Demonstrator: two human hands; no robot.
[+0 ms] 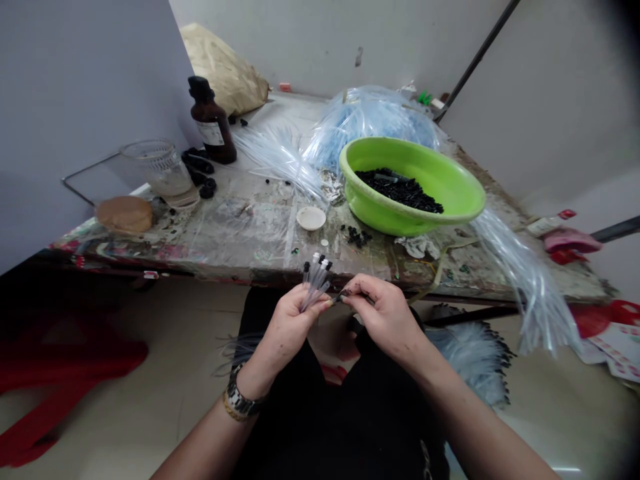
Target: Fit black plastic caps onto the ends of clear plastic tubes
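Observation:
My left hand (pixel 293 321) is closed round a bunch of thin clear plastic tubes (pixel 316 280), some tipped with black or white end pieces. The tails of the tubes (pixel 240 350) trail out behind the wrist. Close beside it, my right hand (pixel 377 305) pinches a small dark piece (pixel 341 295) between thumb and fingertips, at the left thumb's tip. Whether that piece sits on a tube end I cannot tell. Both hands are just off the table's front edge, over my lap. Dark smudges mark the right fingers.
On the stained table (pixel 235 227) a green basin (pixel 415 207) holds many small black pieces (pixel 400 190). Behind lie clear tube bundles (pixel 373 120). A white dish (pixel 311 218), a brown bottle (pixel 213 127) and a glass jar (pixel 165 175) stand leftward. Capped tubes (pixel 470 360) lie below right.

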